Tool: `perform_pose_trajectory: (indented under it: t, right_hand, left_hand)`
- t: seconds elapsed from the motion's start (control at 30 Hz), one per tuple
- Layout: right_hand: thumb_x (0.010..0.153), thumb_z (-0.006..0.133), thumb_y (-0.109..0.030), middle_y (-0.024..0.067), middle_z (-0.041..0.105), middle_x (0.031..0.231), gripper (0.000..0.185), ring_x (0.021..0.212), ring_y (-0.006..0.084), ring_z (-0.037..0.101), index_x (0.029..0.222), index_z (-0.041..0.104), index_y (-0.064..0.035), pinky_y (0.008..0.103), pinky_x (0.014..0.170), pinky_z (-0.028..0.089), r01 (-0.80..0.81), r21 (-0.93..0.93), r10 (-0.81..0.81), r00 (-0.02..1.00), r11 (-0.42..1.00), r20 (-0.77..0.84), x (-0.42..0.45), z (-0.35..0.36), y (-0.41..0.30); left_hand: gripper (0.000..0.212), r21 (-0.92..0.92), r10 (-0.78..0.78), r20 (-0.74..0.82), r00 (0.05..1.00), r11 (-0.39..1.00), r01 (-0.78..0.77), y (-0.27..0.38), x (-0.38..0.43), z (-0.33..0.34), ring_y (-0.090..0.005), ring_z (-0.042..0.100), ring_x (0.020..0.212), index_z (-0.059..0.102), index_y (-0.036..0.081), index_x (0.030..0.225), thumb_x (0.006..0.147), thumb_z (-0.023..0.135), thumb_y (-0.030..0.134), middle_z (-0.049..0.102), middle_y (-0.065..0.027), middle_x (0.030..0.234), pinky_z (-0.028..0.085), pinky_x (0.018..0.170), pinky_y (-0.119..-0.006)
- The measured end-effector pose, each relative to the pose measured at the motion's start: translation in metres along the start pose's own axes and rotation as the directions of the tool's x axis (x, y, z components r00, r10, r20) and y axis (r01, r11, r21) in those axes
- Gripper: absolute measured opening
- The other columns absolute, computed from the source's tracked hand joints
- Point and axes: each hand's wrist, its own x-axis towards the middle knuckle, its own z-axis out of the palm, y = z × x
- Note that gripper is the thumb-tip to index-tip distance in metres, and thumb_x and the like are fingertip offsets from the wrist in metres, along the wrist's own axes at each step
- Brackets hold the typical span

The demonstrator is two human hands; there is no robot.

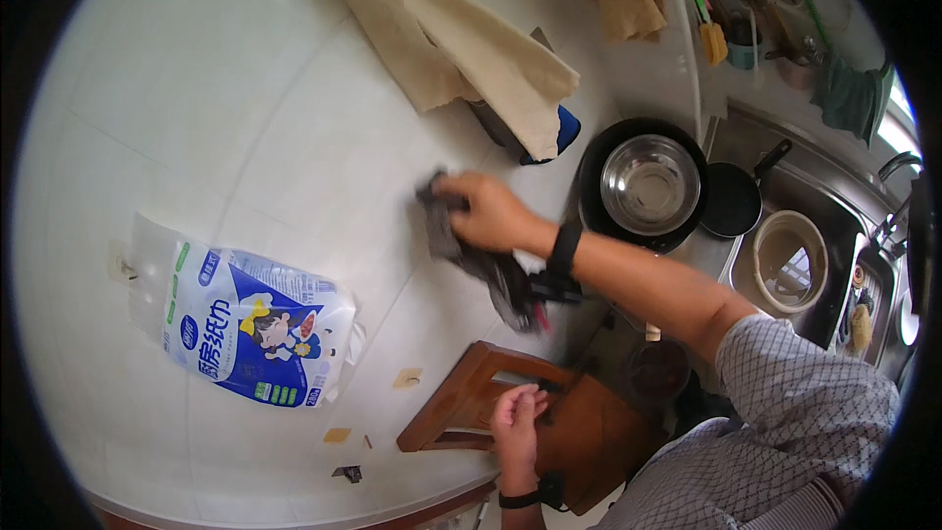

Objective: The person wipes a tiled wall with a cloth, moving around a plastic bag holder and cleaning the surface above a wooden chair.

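My right hand [486, 213] reaches out to the white tiled wall and grips the top of a dark grey, limp bag-like item [508, 287]. That item is blurred by motion, hangs down below the fingers and shows a small reddish bit at its lower end. My left hand [519, 423] is held lower, in front of a brown wooden chair [456, 405]. Its fingers are loosely curled, with nothing visible in them. Both wrists wear black bands. A hung pack of kitchen paper towels [257, 331] is on the wall beyond the hands.
Tan cloths [441, 29] hang over a blue-edged item [567, 132]. A steel bowl [651, 184] sits in a large black pan, beside a smaller frying pan [728, 199]. A basin of water [791, 261] stands in the steel sink [831, 199]. Adhesive hooks [408, 378] dot the wall.
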Motion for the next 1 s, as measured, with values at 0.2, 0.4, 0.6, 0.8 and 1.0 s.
perform_pose_trajectory:
  t: [0.2,0.4,0.6,0.8,1.0]
  right_hand:
    - [0.079,0.067,-0.008,0.0251,0.064,0.100,0.028,0.091,0.0465,0.062,0.106,0.066,-0.0024,0.0501,0.083,0.052,0.168,-0.167,-0.225,0.876,0.971,-0.427,0.082,-0.010,-0.005]
    - [0.077,0.065,-0.005,0.0227,0.064,0.101,0.029,0.091,0.0430,0.064,0.106,0.069,-0.0062,0.0502,0.081,0.054,0.027,-0.189,0.039,0.941,0.982,0.336,-0.034,0.058,0.020]
    - [0.077,0.065,-0.010,0.0242,0.068,0.101,0.036,0.097,0.0424,0.065,0.112,0.069,-0.0048,0.0454,0.087,0.053,-0.013,-0.120,0.016,1.000,0.993,0.022,0.016,-0.018,0.000]
    - [0.078,0.065,-0.006,0.0265,0.064,0.102,0.033,0.096,0.0463,0.061,0.111,0.068,-0.0047,0.0490,0.085,0.051,0.083,-0.210,-0.142,0.948,0.974,-0.283,0.074,0.002,-0.025]
    - [0.078,0.065,-0.008,0.0255,0.066,0.095,0.024,0.093,0.0453,0.063,0.102,0.070,-0.0048,0.0507,0.083,0.052,-0.059,-0.334,0.102,0.988,0.941,0.112,-0.005,-0.002,0.037]
  left_hand:
    - [0.018,-0.061,-0.080,0.047,0.996,0.995,0.083,-0.026,-0.012,0.012,-0.0199,0.069,0.102,0.064,-0.001,0.115,0.104,0.057,0.011,0.069,-0.0113,0.111,0.058,0.091,-0.033]
    - [0.018,-0.017,-0.057,0.014,0.998,0.998,0.057,-0.027,-0.011,0.004,-0.0224,0.069,0.101,0.064,-0.001,0.113,0.104,0.056,0.012,0.068,-0.0119,0.112,0.058,0.087,-0.036]
    - [0.019,-0.063,-0.109,-0.001,0.994,0.992,0.109,-0.042,-0.025,-0.001,-0.0226,0.069,0.101,0.063,-0.003,0.113,0.104,0.056,0.012,0.068,-0.0132,0.112,0.059,0.088,-0.037]
    - [0.020,-0.125,-0.191,-0.078,0.978,0.976,0.181,-0.059,-0.050,-0.021,-0.0243,0.069,0.100,0.062,-0.004,0.114,0.103,0.056,0.012,0.067,-0.0146,0.113,0.059,0.088,-0.037]
    - [0.018,-0.088,-0.167,-0.089,0.982,0.983,0.159,-0.056,-0.058,-0.021,-0.0246,0.070,0.100,0.062,-0.002,0.115,0.104,0.056,0.011,0.068,-0.0147,0.113,0.059,0.087,-0.038]
